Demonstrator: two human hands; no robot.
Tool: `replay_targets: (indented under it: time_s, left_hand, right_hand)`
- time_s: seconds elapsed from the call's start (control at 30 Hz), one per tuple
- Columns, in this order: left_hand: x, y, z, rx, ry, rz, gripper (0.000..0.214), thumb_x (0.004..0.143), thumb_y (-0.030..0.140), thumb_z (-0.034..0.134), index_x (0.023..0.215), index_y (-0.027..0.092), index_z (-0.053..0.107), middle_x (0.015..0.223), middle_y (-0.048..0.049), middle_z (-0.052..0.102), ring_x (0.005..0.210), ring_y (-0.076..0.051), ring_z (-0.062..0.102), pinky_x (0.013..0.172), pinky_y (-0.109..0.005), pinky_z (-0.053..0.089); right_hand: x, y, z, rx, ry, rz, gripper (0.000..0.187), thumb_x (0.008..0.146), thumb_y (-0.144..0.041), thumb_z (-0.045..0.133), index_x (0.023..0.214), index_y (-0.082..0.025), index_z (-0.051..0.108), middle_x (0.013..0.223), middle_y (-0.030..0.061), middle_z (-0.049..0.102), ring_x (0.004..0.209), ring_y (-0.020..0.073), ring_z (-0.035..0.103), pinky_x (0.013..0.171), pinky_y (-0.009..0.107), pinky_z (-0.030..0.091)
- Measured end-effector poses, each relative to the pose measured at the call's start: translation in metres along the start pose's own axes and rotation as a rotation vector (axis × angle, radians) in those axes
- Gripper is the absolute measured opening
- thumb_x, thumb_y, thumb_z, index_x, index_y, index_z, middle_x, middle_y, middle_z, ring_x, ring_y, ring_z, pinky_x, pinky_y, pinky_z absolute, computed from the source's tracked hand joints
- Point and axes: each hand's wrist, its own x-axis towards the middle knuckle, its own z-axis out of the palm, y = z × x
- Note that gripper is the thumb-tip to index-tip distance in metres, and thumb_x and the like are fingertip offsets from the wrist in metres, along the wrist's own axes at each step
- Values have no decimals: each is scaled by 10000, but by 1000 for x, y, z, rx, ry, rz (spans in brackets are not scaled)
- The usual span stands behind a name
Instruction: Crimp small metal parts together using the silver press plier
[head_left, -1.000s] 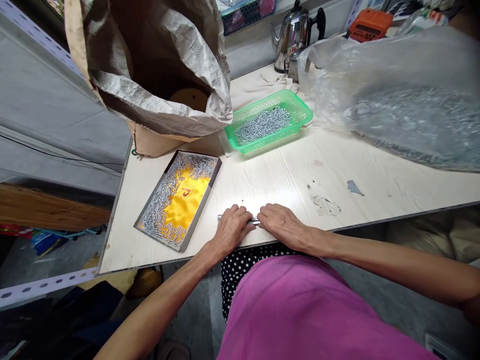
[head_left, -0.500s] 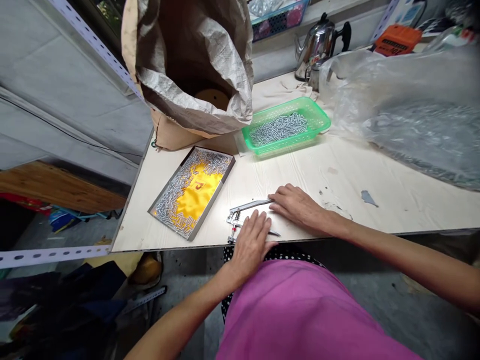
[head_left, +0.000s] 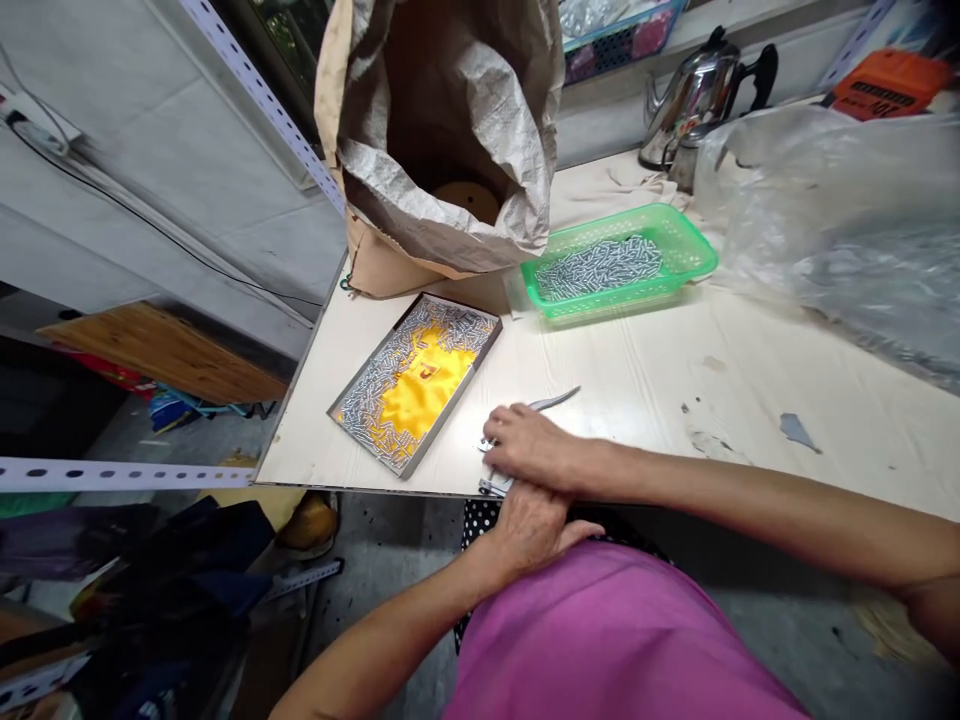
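Note:
A silver pliers-like tool [head_left: 555,399] with two handles lies near the table's front edge; one handle sticks out beyond my fingers. My right hand [head_left: 536,445] is over the tool's head, fingers bent and closed around it, covering most of it. Below it, my left hand [head_left: 529,525] rests at the edge with its thumb out to the right. Its fingertips are hidden under my right hand, so their grip does not show. Left of both hands is a shallow tray [head_left: 450,405] with a yellow bottom and many small silver metal pins [head_left: 364,405].
Behind, a green plastic basket [head_left: 701,262] holds more metal pins. A large open paper sack [head_left: 442,245] stands at the back left. A clear plastic bag [head_left: 817,200] covers the right side. Farther back are a steel kettle [head_left: 694,95] and an orange box [head_left: 889,85].
My right hand has moved left from the upper handle's end onto the tool's head, now overlapping my left hand's fingers. The camera view has shifted left, so the table contents appear farther right.

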Motion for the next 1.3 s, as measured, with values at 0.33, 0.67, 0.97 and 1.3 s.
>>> replay_targets:
  time_s: [0.33, 0.67, 0.97, 1.3]
  left_hand:
    - [-11, -7, -23, 35, 37, 116, 434, 957, 451, 489, 1269, 158, 558, 1182, -122, 664, 1106, -253, 609, 958, -366, 484]
    - [-44, -160, -171, 539, 272, -756, 230, 947, 231, 478, 905, 187, 699, 925, -82, 646, 959, -240, 540, 826, -350, 470]
    - [-35, -197, -172, 479, 146, -852, 174, 908, 241, 533, 983, 177, 676, 1066, -103, 622, 1108, -252, 504, 917, -354, 437]
    - [-26, -197, -185, 226, 236, -1033, 143, 802, 168, 595, 676, 148, 662, 762, -84, 685, 852, -232, 632, 734, -290, 438]
  right_hand:
    - [34, -9, -14, -46, 198, -107, 174, 913, -91, 477, 844, -179, 611, 776, 46, 602, 781, 200, 502, 783, 365, 396]
    - [-44, 196, -122, -362, 557, 490, 467, 983, -518, 256, 826, -232, 591, 728, 70, 518, 718, 224, 528, 599, 359, 375]
    - [-63, 122, -43, 9, 440, 323, 351, 975, -450, 404, 1011, -212, 659, 946, 133, 651, 840, 266, 616, 712, 420, 493]
    - [-94, 31, 2, 348, 264, 348, 268, 977, -325, 417, 964, -245, 673, 942, 87, 654, 836, 222, 641, 737, 384, 538]
